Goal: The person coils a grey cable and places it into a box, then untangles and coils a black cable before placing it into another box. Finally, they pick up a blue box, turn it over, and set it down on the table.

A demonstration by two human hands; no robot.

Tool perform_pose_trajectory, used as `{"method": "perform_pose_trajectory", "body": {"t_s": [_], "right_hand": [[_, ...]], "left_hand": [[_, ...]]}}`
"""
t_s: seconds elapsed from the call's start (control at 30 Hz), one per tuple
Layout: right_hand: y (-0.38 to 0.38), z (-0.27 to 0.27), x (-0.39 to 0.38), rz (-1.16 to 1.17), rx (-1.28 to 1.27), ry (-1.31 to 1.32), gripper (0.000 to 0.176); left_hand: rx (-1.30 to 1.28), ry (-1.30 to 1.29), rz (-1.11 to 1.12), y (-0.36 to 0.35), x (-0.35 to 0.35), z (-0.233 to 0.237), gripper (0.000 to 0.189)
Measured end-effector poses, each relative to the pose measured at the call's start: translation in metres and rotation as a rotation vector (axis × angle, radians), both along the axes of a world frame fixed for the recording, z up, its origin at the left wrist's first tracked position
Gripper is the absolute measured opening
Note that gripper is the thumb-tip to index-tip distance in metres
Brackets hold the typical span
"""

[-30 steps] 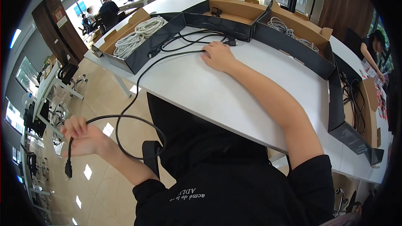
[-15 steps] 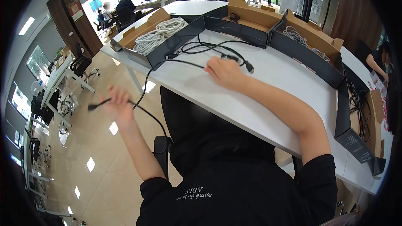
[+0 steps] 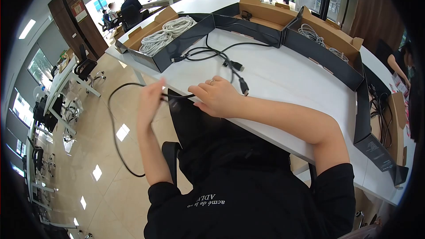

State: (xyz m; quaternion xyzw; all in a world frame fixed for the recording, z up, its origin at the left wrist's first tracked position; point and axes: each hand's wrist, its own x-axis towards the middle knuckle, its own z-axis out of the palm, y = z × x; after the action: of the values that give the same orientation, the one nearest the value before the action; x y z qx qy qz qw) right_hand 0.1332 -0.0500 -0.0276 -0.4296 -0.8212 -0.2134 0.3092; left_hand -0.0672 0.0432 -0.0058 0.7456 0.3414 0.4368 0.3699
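A black cable point(image 3: 110, 119) runs between my two hands near the table's edge, and a long loop of it hangs over the floor on the left. My left hand point(image 3: 151, 102), slightly blurred, is closed on the cable. Just to its right, my right hand point(image 3: 217, 97) has its fingers wrapped round the same cable. More black cables point(image 3: 206, 56) lie loosely coiled on the white table beyond my hands. Among them are a black plug point(image 3: 244, 86) close to my right hand, another plug point(image 3: 237, 66) and a connector point(image 3: 178, 59) by the left box.
Open dark boxes ring the table point(image 3: 283, 79). One box point(image 3: 161, 59) contains white cables point(image 3: 164, 35); another point(image 3: 325, 62) has grey cables point(image 3: 312, 34). Black cables point(image 3: 380, 110) fill the right-hand box point(image 3: 374, 150). A person point(image 3: 400, 64) is at the far right.
My left hand has moved right and up, closer to my right hand. My right hand has come down and left to the table edge. The cable now forms a loop on the left.
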Motion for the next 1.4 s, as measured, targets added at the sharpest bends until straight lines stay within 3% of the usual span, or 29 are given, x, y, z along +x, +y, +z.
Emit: {"method": "perform_pose_trajectory", "body": {"t_s": [0.17,0.3,0.33,0.4,0.43,0.5,0.57,0.77,0.93,1.03,1.17,1.23,1.3,1.37,1.4], "right_hand": [[0.023,-0.007,0.016,-0.059,0.266,-0.037,0.029],[0.024,-0.002,0.027,-0.198,0.253,-0.007,0.027],[0.026,-0.002,0.033,-0.242,0.258,-0.006,0.027],[0.030,-0.002,0.045,-0.306,0.247,-0.022,0.023],[0.034,-0.005,0.051,-0.350,0.176,-0.043,0.022],[0.042,-0.009,0.064,-0.440,0.035,-0.084,0.018],[0.043,-0.005,0.081,-0.533,-0.062,-0.067,0.021],[0.047,0.004,0.161,-0.910,-0.292,0.235,0.033],[0.036,0.033,0.239,-0.863,-0.562,0.716,0.040],[0.034,0.054,0.240,-0.798,-0.691,0.677,0.042],[0.032,0.084,0.197,-0.644,-0.584,0.273,0.041],[0.020,0.101,0.142,-0.613,-0.496,0.201,0.044],[0.008,0.099,0.089,-0.467,-0.280,0.098,0.047],[-0.009,0.102,0.039,-0.186,-0.362,0.077,0.062],[-0.020,0.097,0.015,-0.086,-0.333,0.028,0.072]], "left_hand": [[0.047,-0.263,0.274,-0.020,-0.072,0.030,0.041],[0.274,-0.726,-0.051,-0.029,-0.107,0.027,0.041],[0.273,-0.743,-0.127,-0.031,-0.117,0.028,0.042],[0.361,-0.769,-0.052,-0.034,-0.128,0.032,0.044],[0.408,-0.787,0.022,-0.037,-0.130,0.033,0.044],[0.377,-0.935,-0.045,-0.036,-0.148,0.032,0.048],[0.369,-1.009,-0.321,-0.038,-0.169,0.033,0.048],[0.297,-1.175,-0.552,-0.034,-0.222,0.016,0.046],[0.233,-1.451,-0.610,-0.024,-0.245,-0.002,0.035],[0.138,-1.501,-0.678,-0.014,-0.235,-0.001,0.035],[0.048,-1.325,-0.652,-0.007,-0.186,0.020,0.034],[0.034,-1.189,-0.580,0.000,-0.160,0.025,0.036],[0.120,-1.017,-0.206,-0.005,-0.113,0.030,0.035],[0.056,-0.977,0.182,-0.002,-0.067,0.029,0.033],[0.101,-0.846,0.160,-0.003,-0.049,0.024,0.033]]}}
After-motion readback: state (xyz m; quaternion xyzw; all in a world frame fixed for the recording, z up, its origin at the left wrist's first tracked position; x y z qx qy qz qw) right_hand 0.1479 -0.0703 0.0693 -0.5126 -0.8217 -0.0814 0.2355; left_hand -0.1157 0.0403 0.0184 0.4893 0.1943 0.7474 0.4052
